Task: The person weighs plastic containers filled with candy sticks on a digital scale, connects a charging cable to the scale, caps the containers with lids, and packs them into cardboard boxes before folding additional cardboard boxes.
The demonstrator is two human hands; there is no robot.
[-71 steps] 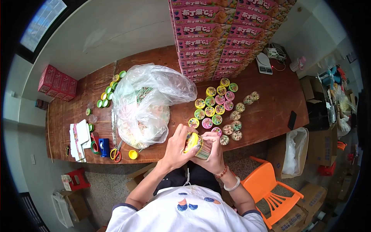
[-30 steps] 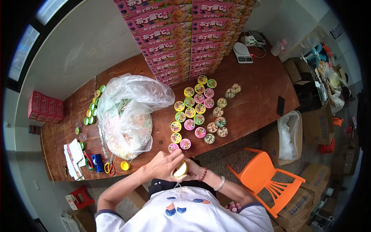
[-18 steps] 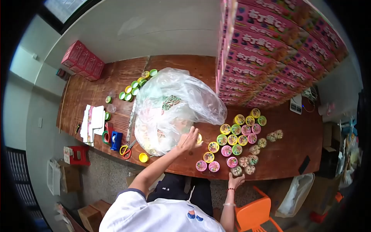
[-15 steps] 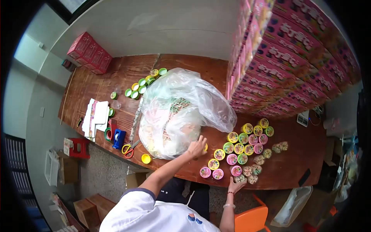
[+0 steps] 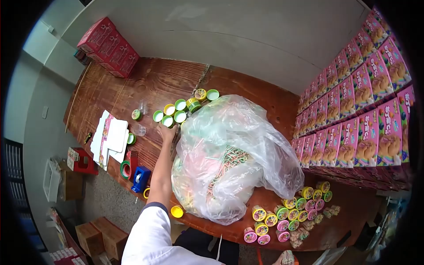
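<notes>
My left hand [image 5: 167,132] is at the near edge of a green lid [image 5: 167,121], its fingers around the rim. More green and yellow lids [image 5: 180,104] stand beside it in a cluster, several with their pale insides up. At the bottom edge my right hand [image 5: 278,262], partly cut off, holds a clear cup [image 5: 288,256] packed with small sticks. A large clear plastic bag [image 5: 265,145] lies between my hands, with many thin coloured sticks [image 5: 232,161] showing in its opening.
Lidded cups [image 5: 293,214] and open filled cups [image 5: 304,233] stand at the right. Pink boxes [image 5: 346,141] are stacked behind them. White cards [image 5: 117,134], a blue tape dispenser [image 5: 140,179] and a yellow lid [image 5: 177,211] lie at the left, with more pink boxes [image 5: 110,48] farther back.
My left hand has moved from the bag's near side to the lids at the left. My right hand has drawn a filled cup off the table towards me. The view has shifted left.
</notes>
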